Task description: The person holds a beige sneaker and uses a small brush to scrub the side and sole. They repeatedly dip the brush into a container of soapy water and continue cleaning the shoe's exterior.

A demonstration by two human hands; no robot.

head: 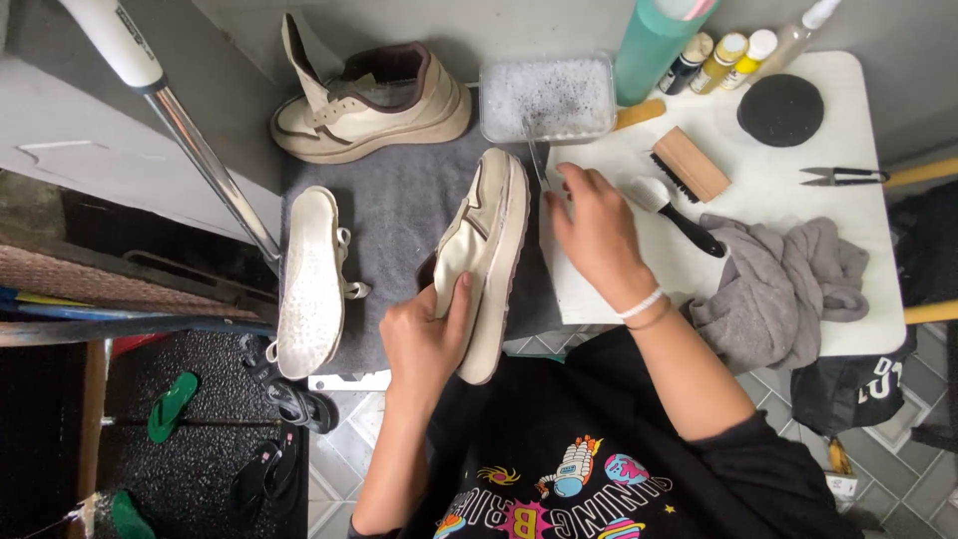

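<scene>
You are gripping the cream shoe [486,255], tilted on its side on the grey towel [399,210], with your left hand [427,339], fingers clamped on its heel end. Your right hand [591,235] is pinching what appears to be a thin metal tool [537,162] just beside the toe, fingers together. The suds tray [547,97] is sitting beyond; the brushes [684,190] are lying near on the white table [798,215].
</scene>
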